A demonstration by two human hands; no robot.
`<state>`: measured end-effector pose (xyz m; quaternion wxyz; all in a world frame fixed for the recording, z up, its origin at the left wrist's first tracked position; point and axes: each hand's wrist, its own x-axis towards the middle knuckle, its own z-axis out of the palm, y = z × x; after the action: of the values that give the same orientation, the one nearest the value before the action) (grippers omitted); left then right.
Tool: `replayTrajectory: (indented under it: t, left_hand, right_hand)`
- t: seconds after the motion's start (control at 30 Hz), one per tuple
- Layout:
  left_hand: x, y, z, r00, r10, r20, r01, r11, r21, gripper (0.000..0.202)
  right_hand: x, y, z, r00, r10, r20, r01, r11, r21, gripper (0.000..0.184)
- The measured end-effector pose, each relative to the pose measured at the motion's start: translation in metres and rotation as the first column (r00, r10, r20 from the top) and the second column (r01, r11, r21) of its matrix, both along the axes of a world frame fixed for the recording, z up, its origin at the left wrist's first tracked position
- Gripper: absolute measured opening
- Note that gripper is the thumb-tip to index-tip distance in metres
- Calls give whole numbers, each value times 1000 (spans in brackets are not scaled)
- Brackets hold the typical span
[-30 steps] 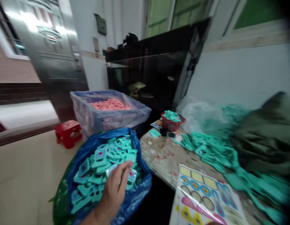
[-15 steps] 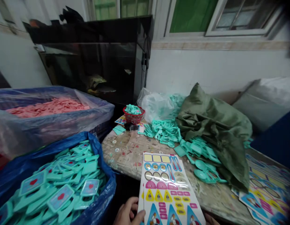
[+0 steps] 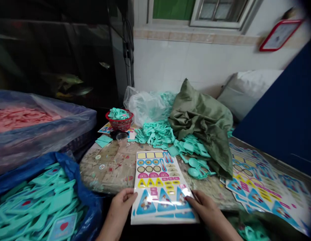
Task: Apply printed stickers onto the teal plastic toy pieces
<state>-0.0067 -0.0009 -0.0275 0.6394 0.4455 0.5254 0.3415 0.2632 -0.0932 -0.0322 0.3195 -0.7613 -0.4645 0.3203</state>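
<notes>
A small stack of printed sticker sheets, with yellow, pink and blue shapes, lies over the near edge of the worktable. My left hand pinches its left edge, thumb on top. On the right edge, my right hand grips it the same way, with the fingers partly hidden under the sheets. Just past the stack's upper right corner lie turquoise plastic toy spoons. Behind them sits a pile of turquoise plastic pieces.
A red basket of turquoise pieces stands at the back left. A green sack slumps behind the spoons. More sticker sheets spread at right. Left are a blue bag of turquoise pieces and a bin of pink pieces.
The view has swung right and down. Both hands now show clearly at the sheets' sides; the right was mostly out of sight before. The sheets are still held.
</notes>
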Motion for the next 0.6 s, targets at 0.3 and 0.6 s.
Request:
replayTrajectory:
  t: [0.3,0.6]
  left_hand:
    - [-6,23,-7,865,4,-501,223,893,392,28]
    - [-30,0,-3,872,229,-432,112,767,632,23]
  right_hand:
    - [32,18,-14,960,39,276,-55,997,52,40]
    - [3,134,22,886,163,435,-234,965,115,27]
